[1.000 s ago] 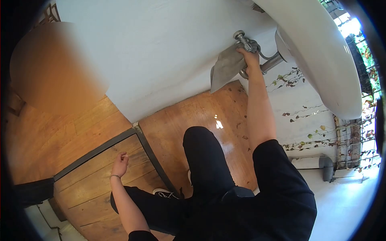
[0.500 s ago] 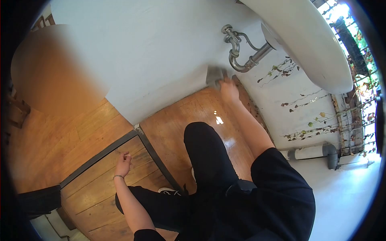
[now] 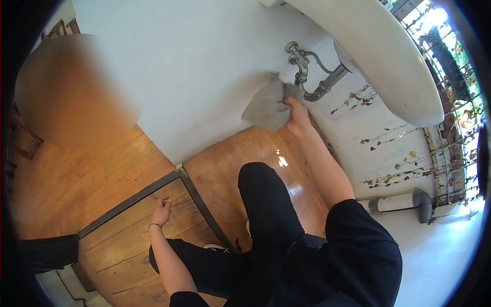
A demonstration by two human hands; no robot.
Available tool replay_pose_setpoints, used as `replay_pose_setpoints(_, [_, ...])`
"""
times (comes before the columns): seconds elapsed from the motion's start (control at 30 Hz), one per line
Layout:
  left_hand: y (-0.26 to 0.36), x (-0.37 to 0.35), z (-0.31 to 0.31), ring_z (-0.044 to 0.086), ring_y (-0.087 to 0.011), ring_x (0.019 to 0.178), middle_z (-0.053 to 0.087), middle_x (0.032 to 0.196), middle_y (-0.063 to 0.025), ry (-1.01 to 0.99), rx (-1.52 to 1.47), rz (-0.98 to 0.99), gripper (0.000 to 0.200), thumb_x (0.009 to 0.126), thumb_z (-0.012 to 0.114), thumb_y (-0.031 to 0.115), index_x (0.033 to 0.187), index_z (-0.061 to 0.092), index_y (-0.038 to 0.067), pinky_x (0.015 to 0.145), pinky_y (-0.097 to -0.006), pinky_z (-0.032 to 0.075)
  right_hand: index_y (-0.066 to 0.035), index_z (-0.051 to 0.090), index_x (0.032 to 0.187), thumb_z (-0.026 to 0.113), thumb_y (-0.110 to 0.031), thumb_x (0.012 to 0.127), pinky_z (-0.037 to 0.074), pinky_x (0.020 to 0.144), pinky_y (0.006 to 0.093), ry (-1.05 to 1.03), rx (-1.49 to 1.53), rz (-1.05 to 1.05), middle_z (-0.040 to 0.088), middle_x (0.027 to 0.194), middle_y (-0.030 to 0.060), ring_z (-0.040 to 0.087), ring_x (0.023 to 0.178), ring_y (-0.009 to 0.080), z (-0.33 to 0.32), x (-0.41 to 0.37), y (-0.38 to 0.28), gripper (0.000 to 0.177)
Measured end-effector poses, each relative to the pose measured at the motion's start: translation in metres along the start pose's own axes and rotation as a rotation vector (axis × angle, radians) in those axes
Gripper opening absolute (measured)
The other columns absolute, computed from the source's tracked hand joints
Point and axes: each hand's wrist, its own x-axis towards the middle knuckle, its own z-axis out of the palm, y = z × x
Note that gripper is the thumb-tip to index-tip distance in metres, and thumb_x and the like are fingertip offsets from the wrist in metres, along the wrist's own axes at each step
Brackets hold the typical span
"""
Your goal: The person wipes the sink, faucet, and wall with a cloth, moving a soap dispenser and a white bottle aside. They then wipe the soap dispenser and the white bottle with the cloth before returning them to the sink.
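My right hand [image 3: 298,115] grips a grey cloth [image 3: 268,105], which spreads out to the left of the fingers against the lower part of the white wall [image 3: 199,66]. Just above and to the right of this hand is the metal drain pipe [image 3: 327,84] under a white sink [image 3: 378,56]. My left hand [image 3: 162,210], with a bracelet at the wrist, hangs over the wooden boards on the left. Its fingers are curled, and whether anything is between them is too small to tell.
Dry vines [image 3: 394,174] cling to the right wall beside a metal grid. A grey and white pipe [image 3: 396,203] runs low on that wall. A dark metal strip [image 3: 130,203] edges the floorboards. A round blurred area covers the upper left.
My right hand has moved slightly down, and the cloth now spreads wider to its left, over the wall. My left hand has hardly moved; the whole view has shifted slightly.
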Motion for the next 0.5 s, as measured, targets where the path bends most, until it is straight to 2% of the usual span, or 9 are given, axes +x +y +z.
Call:
replay_pose_setpoints(0.07, [-0.002, 0.001, 0.003, 0.057, -0.0172, 0.080, 0.059, 0.102, -0.0082, -0.009, 0.022, -0.003, 0.043, 0.097, 0.051, 0.031, 0.131, 0.048, 0.005, 0.069, -0.0314, 0.049, 0.001, 0.048, 0.121, 0.051, -0.003, 0.085, 0.051, 0.089, 0.0383, 0.079, -0.139, -0.260, 0.056, 0.119, 0.0136, 0.059, 0.105, 0.0257, 0.041, 0.014, -0.016, 0.036])
replay_pose_setpoints(0.13, [-0.003, 0.001, 0.004, 0.058, -0.0173, 0.081, 0.059, 0.102, -0.0083, -0.015, 0.007, -0.010, 0.043, 0.097, 0.051, 0.031, 0.131, 0.048, 0.005, 0.069, -0.0310, 0.049, 0.003, 0.050, 0.120, 0.054, -0.008, 0.085, 0.050, 0.088, 0.0385, 0.039, -0.354, -0.432, 0.055, 0.121, 0.0169, 0.059, 0.104, 0.0298, 0.050, 0.069, -0.019, 0.036])
replay_pose_setpoints(0.2, [-0.006, 0.004, 0.003, 0.058, -0.0174, 0.081, 0.059, 0.102, -0.0085, -0.018, -0.005, -0.009, 0.043, 0.097, 0.050, 0.031, 0.131, 0.048, 0.005, 0.070, -0.0306, 0.049, 0.008, 0.048, 0.117, 0.063, -0.014, 0.081, 0.048, 0.090, 0.0419, 0.257, -1.112, -0.736, 0.057, 0.113, 0.0232, 0.056, 0.107, 0.0382, 0.069, 0.107, 0.004, 0.045])
replay_pose_setpoints(0.27, [-0.019, 0.008, 0.005, 0.059, -0.0178, 0.082, 0.060, 0.103, -0.0090, -0.002, -0.044, 0.030, 0.043, 0.097, 0.050, 0.030, 0.131, 0.048, 0.004, 0.068, -0.0309, 0.049, 0.008, 0.052, 0.111, 0.065, -0.028, 0.083, 0.046, 0.092, 0.0461, 0.271, -1.161, -0.872, 0.055, 0.113, 0.0274, 0.053, 0.110, 0.0424, 0.085, 0.071, 0.033, 0.048])
replay_pose_setpoints(0.3, [-0.023, 0.009, 0.004, 0.059, -0.0178, 0.082, 0.060, 0.103, -0.0090, -0.007, -0.046, 0.030, 0.043, 0.097, 0.050, 0.030, 0.131, 0.048, 0.004, 0.068, -0.0309, 0.049, 0.008, 0.052, 0.111, 0.065, -0.028, 0.083, 0.046, 0.092, 0.0461, 0.272, -1.167, -0.872, 0.055, 0.113, 0.0274, 0.053, 0.110, 0.0424, 0.082, 0.038, 0.030, 0.048])
replay_pose_setpoints(0.37, [-0.029, 0.011, 0.003, 0.059, -0.0181, 0.082, 0.060, 0.103, -0.0096, 0.000, 0.012, 0.012, 0.042, 0.097, 0.050, 0.030, 0.131, 0.048, 0.004, 0.066, -0.0310, 0.049, 0.007, 0.059, 0.101, 0.066, -0.035, 0.084, 0.046, 0.087, 0.0432, -0.072, -1.483, -0.686, 0.062, 0.098, 0.0272, 0.060, 0.092, 0.0428, 0.079, -0.023, 0.004, 0.046])
replay_pose_setpoints(0.4, [-0.025, 0.007, 0.003, 0.059, -0.0181, 0.082, 0.060, 0.103, -0.0096, -0.002, 0.006, 0.009, 0.042, 0.097, 0.050, 0.030, 0.131, 0.048, 0.004, 0.066, -0.0310, 0.049, 0.007, 0.059, 0.101, 0.066, -0.035, 0.084, 0.046, 0.087, 0.0432, -0.077, -1.488, -0.685, 0.062, 0.098, 0.0272, 0.060, 0.092, 0.0428, 0.068, -0.023, 0.000, 0.046])
replay_pose_setpoints(0.5, [-0.006, -0.006, 0.000, 0.059, -0.0176, 0.081, 0.060, 0.102, -0.0095, 0.019, -0.029, -0.011, 0.042, 0.097, 0.051, 0.029, 0.131, 0.048, 0.004, 0.063, -0.0305, 0.049, 0.007, 0.057, 0.114, 0.064, -0.046, 0.084, 0.048, 0.085, 0.0388, 0.238, -1.015, -0.492, 0.063, 0.103, 0.0237, 0.062, 0.096, 0.0364, 0.037, -0.019, -0.028, 0.061])
